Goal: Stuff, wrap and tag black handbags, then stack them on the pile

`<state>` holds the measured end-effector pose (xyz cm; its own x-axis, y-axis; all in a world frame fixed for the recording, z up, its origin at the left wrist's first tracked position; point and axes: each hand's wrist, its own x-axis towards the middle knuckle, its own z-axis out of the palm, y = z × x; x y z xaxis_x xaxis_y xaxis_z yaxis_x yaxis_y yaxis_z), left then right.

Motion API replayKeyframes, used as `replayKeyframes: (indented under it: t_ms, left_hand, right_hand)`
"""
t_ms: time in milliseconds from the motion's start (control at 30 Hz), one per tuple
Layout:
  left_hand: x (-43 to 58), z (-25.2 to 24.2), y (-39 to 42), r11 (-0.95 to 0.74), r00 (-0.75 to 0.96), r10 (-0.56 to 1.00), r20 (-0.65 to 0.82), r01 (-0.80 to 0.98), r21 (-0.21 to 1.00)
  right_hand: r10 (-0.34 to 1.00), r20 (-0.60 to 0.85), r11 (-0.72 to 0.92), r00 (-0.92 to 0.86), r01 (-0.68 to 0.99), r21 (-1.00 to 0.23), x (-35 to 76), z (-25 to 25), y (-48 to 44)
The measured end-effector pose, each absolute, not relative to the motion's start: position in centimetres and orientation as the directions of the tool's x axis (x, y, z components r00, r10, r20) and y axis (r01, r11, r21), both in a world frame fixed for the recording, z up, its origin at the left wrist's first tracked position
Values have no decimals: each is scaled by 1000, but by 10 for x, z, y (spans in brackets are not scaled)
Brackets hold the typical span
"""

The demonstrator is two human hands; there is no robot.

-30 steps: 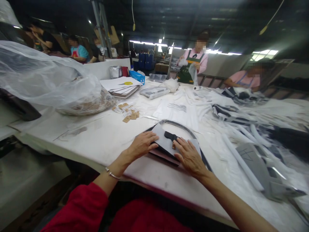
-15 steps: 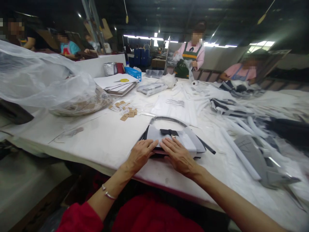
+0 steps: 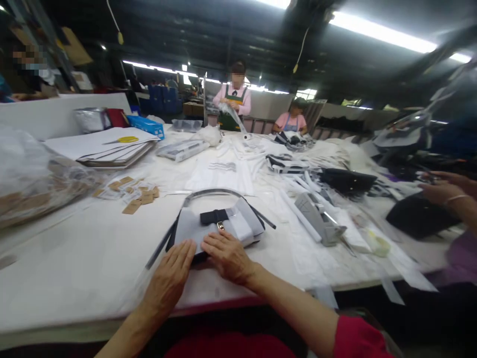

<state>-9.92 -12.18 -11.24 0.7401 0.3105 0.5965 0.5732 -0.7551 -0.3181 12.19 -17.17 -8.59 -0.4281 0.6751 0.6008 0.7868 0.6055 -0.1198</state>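
A handbag (image 3: 186, 228) lies on the white table before me, its front covered by pale wrapping sheet. A black tab with a small metal buckle (image 3: 220, 225) shows at its middle. The dark strap (image 3: 212, 192) arches behind the bag, and one strap end sticks out to the right. My left hand (image 3: 172, 268) rests flat on the bag's near left edge, fingers stretched and thumb hidden. Beside it, my right hand (image 3: 228, 256) lies just below the buckle, its fingers stretched over the front. Both hands are open and touch the bag.
Brown tags (image 3: 143, 196) lie left of the bag, near a plastic bag (image 3: 37, 179). Yellow scissors (image 3: 127, 139) rest on stacked sheets (image 3: 93, 144). A grey tape dispenser (image 3: 320, 219) stands right. At far right, a co-worker's hand (image 3: 443, 189) is by black bags; two people work across the table.
My view has swung to the right, bringing the co-worker's hands at the right into sight. Both my hands stay on the bag's near edge, with the left hand now turned more upright.
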Motion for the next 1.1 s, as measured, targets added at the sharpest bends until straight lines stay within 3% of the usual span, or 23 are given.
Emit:
replayKeyframes:
  t_ms: [100, 167, 233, 300, 333, 400, 600, 733, 900, 1100]
  left_hand:
    - [-100, -112, -121, -740, 779, 349, 521, 571, -356]
    - [-99, -110, -119, -736, 800, 385, 460, 567, -370]
    - [-96, -107, -117, -733, 825, 396, 405, 549, -402]
    - [-92, -102, -115, -726, 849, 380, 367, 520, -450]
    - [-90, -101, -114, -721, 860, 369, 354, 505, -474]
    - [-87, -100, -113, -708, 871, 356, 337, 487, -511]
    - [-88, -104, -111, -709, 878, 309, 366, 469, -526]
    - [-87, -102, -114, -710, 862, 353, 364, 500, -496]
    - [-74, -97, -119, -664, 860, 422, 286, 508, -549]
    - [-63, -93, -124, -646, 849, 437, 296, 525, -553]
  right_hand:
    - [667, 668, 598, -329, 771, -218, 144, -67, -188]
    - [674, 721, 512, -159, 805, -301, 176, -58, -201]
    - [709, 698, 293, 96, 861, -416, 220, -54, -209]
    - [740, 558, -57, 375, 862, -504, 267, -54, -211]
    - [748, 465, -214, 474, 835, -506, 289, -55, -209]
    - [754, 334, -380, 565, 791, -479, 324, -61, -202]
    - [756, 109, -581, 646, 738, -343, 357, -82, -166]
    - [755, 1, -629, 655, 726, -278, 370, -72, -148]
    - [800, 2, -587, 601, 782, -208, 383, -51, -138]
    - [830, -41, -557, 556, 828, -57, 358, -72, -132]
